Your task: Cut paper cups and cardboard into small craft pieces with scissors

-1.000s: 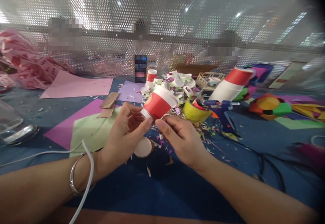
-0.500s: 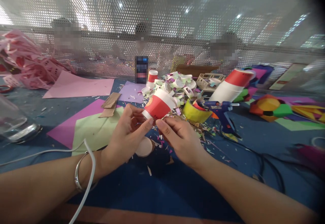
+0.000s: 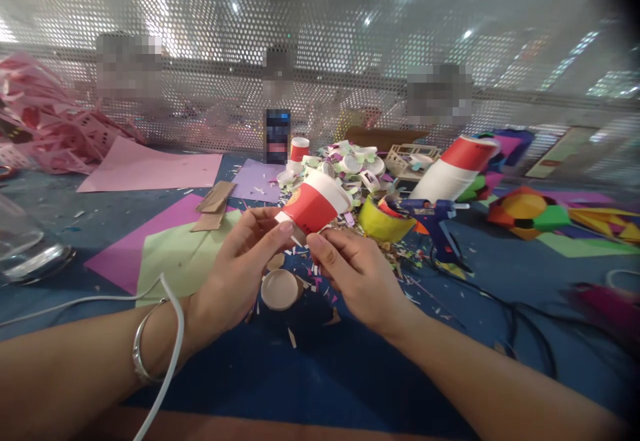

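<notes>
A red and white paper cup (image 3: 311, 204) is held tilted above the table, its wide rim up and to the right. My left hand (image 3: 240, 254) pinches its narrow lower end between thumb and fingers. At that end the edge looks cut or split, with white flaps of paper showing. My right hand (image 3: 355, 271) is closed on the lower right edge of the same cup, thumb in front and fingers behind. Below, on the blue table, lies a round shallow white paper piece (image 3: 279, 289), with a small brown disc (image 3: 275, 262) just behind it.
Behind the cup is a heap of cut cup pieces (image 3: 357, 161). To the right stand a yellow-green ring (image 3: 383, 221), a blue glue gun (image 3: 437, 221) with a black cord, and a leaning cup stack (image 3: 450, 171). A glass jar (image 3: 30, 248) and coloured paper (image 3: 175, 248) lie left.
My left fingers have shifted a little on the cup's narrow end, and a white flap there has come apart. More of the round white piece below shows now.
</notes>
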Available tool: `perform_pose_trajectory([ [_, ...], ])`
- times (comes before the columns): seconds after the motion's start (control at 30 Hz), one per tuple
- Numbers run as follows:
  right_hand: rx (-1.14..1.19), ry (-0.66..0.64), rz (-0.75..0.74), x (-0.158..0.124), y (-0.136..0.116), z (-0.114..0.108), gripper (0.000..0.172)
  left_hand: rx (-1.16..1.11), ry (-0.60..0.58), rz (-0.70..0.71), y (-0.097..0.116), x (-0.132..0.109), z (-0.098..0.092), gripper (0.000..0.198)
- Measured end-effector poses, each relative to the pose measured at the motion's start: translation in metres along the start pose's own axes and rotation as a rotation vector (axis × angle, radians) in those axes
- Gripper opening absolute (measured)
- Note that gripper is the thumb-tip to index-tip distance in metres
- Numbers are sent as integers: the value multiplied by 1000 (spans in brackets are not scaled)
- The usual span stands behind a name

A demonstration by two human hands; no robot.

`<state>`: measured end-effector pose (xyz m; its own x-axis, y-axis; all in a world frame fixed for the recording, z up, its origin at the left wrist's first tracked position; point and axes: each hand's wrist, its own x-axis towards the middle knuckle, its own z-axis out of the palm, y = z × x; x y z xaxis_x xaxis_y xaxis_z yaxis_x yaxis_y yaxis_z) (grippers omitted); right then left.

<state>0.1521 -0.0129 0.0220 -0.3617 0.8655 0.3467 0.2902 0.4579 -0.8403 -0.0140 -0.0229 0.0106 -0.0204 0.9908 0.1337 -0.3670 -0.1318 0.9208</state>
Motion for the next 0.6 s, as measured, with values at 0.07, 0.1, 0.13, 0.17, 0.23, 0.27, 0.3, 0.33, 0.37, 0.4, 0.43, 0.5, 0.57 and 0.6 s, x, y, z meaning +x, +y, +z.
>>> perform_pose_trajectory([
  [0.07, 4, 6, 3, 0, 0, 0, 46, 6, -8, -11, 1, -1, 0, 18],
  [0.1, 7, 7, 3, 0, 0, 0, 46, 25, -9, -14, 0, -1, 0, 19],
  [0.13, 13, 5, 4, 1, 1, 0, 46, 46, -10, -13, 0, -1, -1, 20],
  [0.17, 23, 0, 8, 1, 2, 0, 46, 65, -11, -11, 0, 0, -2, 21],
  [0.23, 53, -12, 27, 1, 5, 1, 45, 93, -16, -8, -1, 0, -3, 23],
  [0.27, 69, -15, 35, 1, 6, 1, 45, 103, -18, -8, -1, 0, -3, 23],
  [0.3, 76, -17, 40, 0, 7, 1, 44, 114, -20, -8, -1, 1, -4, 23],
  [0.33, 76, -17, 40, 0, 7, 2, 44, 126, -18, -7, -1, 0, -4, 24],
  [0.37, 69, -17, 34, 0, 7, 2, 44, 142, -13, -6, -1, 0, -4, 24],
  [0.4, 60, -16, 27, 0, 7, 2, 44, 158, -7, -4, -1, 0, -4, 24],
  [0.43, 51, -16, 19, 0, 7, 2, 43, 170, -2, -6, -1, 0, -4, 24],
  [0.5, 33, -17, 15, 0, 7, 1, 43, 178, 7, -21, -1, -1, -3, 24],
  [0.57, 12, -16, 21, 0, 8, 1, 44, 159, 17, -47, -1, -1, -1, 24],
  [0.6, -3, -16, 25, 0, 8, 1, 44, 138, 21, -65, -1, 0, 0, 24],
])
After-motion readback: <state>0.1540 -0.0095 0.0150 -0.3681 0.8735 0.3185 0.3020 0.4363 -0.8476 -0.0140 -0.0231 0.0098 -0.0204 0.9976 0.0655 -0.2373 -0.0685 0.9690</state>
